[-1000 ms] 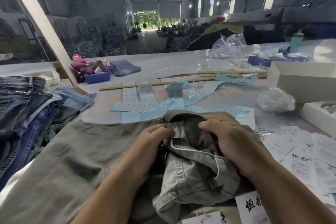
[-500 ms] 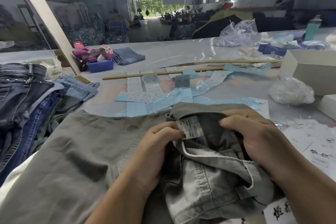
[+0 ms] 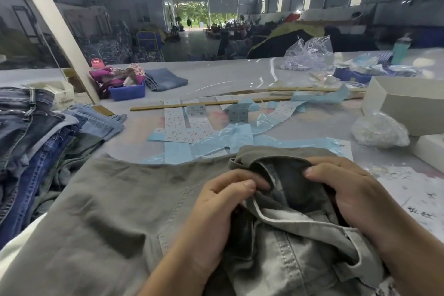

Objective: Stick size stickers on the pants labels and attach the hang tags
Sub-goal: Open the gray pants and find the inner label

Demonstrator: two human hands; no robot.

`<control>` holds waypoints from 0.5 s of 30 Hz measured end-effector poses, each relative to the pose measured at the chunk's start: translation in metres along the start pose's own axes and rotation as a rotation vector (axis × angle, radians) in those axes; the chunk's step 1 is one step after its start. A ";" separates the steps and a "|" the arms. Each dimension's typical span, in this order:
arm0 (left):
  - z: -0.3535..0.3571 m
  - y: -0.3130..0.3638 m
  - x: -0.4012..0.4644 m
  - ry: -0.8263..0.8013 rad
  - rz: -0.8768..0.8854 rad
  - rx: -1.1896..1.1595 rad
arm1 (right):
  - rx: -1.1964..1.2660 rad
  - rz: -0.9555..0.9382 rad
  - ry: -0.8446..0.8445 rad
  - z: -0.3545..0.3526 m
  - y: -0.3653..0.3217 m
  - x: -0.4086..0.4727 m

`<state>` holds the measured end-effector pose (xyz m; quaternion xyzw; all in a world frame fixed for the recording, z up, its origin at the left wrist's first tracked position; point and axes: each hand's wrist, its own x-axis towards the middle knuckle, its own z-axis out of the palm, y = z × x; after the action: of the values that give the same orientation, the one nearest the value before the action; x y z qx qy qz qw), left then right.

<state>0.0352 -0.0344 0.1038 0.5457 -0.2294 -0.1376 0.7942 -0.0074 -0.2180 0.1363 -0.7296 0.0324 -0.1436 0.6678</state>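
Both hands are gripping the grey pants (image 3: 115, 211) — your left hand (image 3: 216, 209) is pinching the waistband, your right hand (image 3: 346, 190) is holding it open. Sticker sheets (image 3: 185, 125) are lying beyond on the tabletop (image 3: 228, 79).

A stack of blue jeans (image 3: 26, 142) lies at the left edge of the table (image 3: 228, 79). Behind it a blue bin (image 3: 127, 91) holds pink cloth, with folded denim (image 3: 165, 78) just beside. A crumpled clear bag (image 3: 308, 54) sits far right, near what may be a teal bottle (image 3: 400, 48)
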 end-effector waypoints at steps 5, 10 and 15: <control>0.018 0.016 0.023 -0.210 0.072 0.087 | -0.128 0.066 0.008 -0.008 -0.005 0.008; 0.029 0.022 0.052 -0.362 0.019 0.285 | -0.221 0.097 0.043 -0.010 -0.007 0.010; 0.027 0.021 0.074 -0.295 -0.028 0.474 | -0.449 0.067 0.088 -0.014 -0.025 0.029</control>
<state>0.0840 -0.0828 0.1472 0.6933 -0.3610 -0.1690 0.6004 0.0133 -0.2355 0.1669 -0.8514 0.1172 -0.1422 0.4911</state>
